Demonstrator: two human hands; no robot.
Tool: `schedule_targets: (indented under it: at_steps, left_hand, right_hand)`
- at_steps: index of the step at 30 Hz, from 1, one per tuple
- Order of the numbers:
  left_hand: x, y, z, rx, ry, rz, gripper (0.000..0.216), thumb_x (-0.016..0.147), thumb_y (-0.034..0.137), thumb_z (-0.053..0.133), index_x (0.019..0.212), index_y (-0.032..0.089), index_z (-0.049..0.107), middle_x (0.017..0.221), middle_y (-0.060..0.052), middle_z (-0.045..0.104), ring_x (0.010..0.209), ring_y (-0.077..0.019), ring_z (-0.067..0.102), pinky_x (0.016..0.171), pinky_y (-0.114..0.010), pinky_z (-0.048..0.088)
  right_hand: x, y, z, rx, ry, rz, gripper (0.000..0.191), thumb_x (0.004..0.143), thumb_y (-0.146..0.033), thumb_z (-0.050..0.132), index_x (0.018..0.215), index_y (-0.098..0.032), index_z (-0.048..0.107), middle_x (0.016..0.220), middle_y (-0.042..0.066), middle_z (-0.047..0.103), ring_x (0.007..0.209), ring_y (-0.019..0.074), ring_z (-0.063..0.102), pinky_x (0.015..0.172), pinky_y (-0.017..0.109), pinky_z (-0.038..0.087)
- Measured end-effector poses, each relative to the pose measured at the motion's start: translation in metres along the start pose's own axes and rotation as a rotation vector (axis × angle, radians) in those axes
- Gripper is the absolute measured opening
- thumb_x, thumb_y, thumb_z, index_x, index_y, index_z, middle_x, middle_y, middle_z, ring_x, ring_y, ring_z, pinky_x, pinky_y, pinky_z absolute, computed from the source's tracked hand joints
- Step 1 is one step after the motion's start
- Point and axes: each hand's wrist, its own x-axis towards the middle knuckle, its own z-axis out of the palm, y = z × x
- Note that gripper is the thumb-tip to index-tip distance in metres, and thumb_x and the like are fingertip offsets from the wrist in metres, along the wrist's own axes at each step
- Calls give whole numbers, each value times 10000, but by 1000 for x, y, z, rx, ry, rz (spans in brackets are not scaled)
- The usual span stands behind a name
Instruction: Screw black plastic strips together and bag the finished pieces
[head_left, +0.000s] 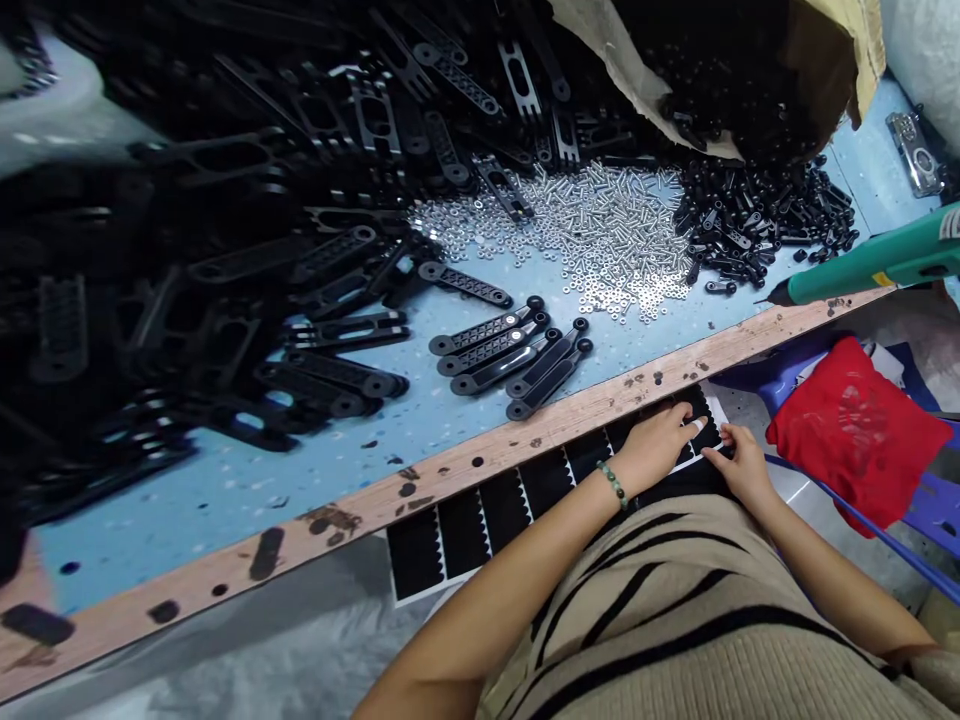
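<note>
Fingers of the right hand [744, 470] meet the white edge of the black sheet [461, 527], lower centre of frame, and those of the left hand [654, 446] curl over it, clamping indeterminable for both; uneven pressure could crease it, or a nudge from the striped sweater [675, 630] skew it.

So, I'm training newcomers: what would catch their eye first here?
Probably the shiny heap of small metal pieces on the blue bench, between black plastic parts on either side. Then the red fabric at the right, below a green tool. Past the bench's near edge, the left hand lies over a white-edged black sheet, the right hand at its end.
</note>
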Motion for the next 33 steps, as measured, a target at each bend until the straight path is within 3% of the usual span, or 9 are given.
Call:
schedule_targets:
  at_steps: [5, 9, 15, 19, 23, 26, 29, 31, 33]
  left_hand:
    - [7, 4, -5, 3, -63, -9, 434, 906, 113, 445, 1319, 230, 505, 1200, -100, 524, 1036, -240, 531, 773, -305, 492]
    - [9, 3, -5, -101, -72, -41, 436, 889, 79, 440, 1291, 222, 533, 1229, -99, 522, 1106, -249, 511, 861, -328, 476]
    - [4, 0, -19, -323, -20, -16, 372, 899, 108, 444, 1236, 204, 570, 1209, -70, 572, 1082, -182, 567, 935, -278, 461]
    - [-18, 6, -50, -754, 147, 116, 248, 895, 225, 541, 1125, 182, 621, 1184, -60, 614, 1086, -167, 583, 983, -276, 443]
    - [-55, 13, -86, -812, 276, 52, 248, 953, 244, 446, 932, 182, 686, 1127, -59, 658, 1022, -154, 622, 929, -266, 482]
    - [-87, 9, -107, -701, 413, -18, 278, 967, 218, 406, 1020, 197, 678, 1170, -53, 654, 1060, -150, 614, 941, -282, 489]
    - [-120, -4, -122, -495, 726, -185, 294, 975, 216, 388, 1107, 182, 648, 1195, -69, 638, 1096, -160, 590, 942, -322, 495]
    - [-139, -16, -129, -309, 891, -290, 291, 974, 207, 387, 1071, 179, 660, 1190, -74, 633, 1101, -178, 572, 931, -362, 491]
    - [-153, -30, -132, -75, 945, -384, 263, 963, 206, 420, 1063, 191, 662, 1177, -68, 637, 1115, -212, 540, 928, -416, 462]
  right_hand:
    - [7, -5, 1, 40, -11, 89, 317, 629, -370, 714, 846, -191, 568, 726, -2, 569, 638, 175, 537, 643, 314, 457]
    - [4, -16, -3, 99, -20, 57, 235, 703, -399, 639, 731, -210, 503, 636, -29, 499, 599, 156, 474, 603, 285, 395]
    - [8, -51, -51, 316, -185, 20, 303, 750, -492, 623, 739, -206, 523, 619, -33, 481, 557, 122, 447, 525, 239, 378]
    - [22, -100, -77, 364, -405, -89, 258, 785, -440, 650, 823, -207, 547, 671, -23, 530, 605, 124, 505, 565, 234, 413]
    - [34, -151, -74, 273, -535, -296, 181, 829, -368, 640, 868, -220, 542, 730, -11, 578, 660, 136, 554, 614, 246, 443]
    - [42, -182, -66, 238, -638, -461, 116, 858, -327, 618, 883, -226, 567, 752, 1, 584, 670, 138, 554, 627, 256, 457]
    - [54, -212, -55, 325, -694, -583, 240, 866, -303, 610, 1098, -254, 573, 761, -1, 576, 672, 139, 555, 621, 267, 474]
    - [64, -232, -44, 440, -622, -579, 361, 869, -305, 601, 1220, -270, 527, 752, -10, 568, 637, 131, 554, 588, 265, 479]
    - [74, -252, -27, 494, -521, -541, 270, 867, -316, 593, 1130, -256, 599, 725, -14, 560, 600, 119, 550, 568, 261, 478]
